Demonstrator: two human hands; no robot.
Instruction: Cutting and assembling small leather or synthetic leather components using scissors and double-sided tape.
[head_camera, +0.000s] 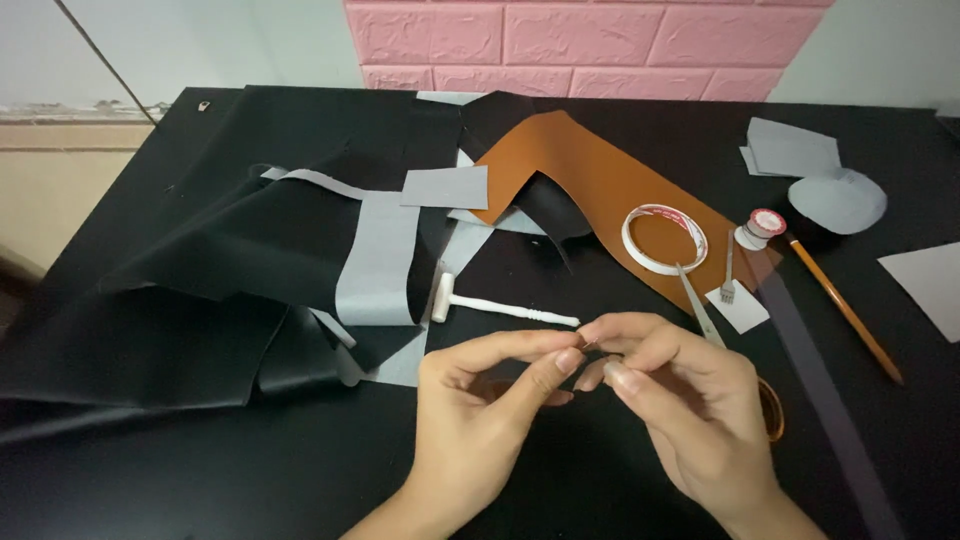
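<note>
A black table (250, 470) stands against a pink brick-pattern wall panel (560, 45) flanked by pale walls.

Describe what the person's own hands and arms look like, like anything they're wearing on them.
Both the left hand and the right hand are bare: no gloves, rings, watch or bracelet show. No sleeves reach the wrists, and the forearms are uncovered as far as the bottom edge of the picture. The fingernails are short and look unpainted.
</note>
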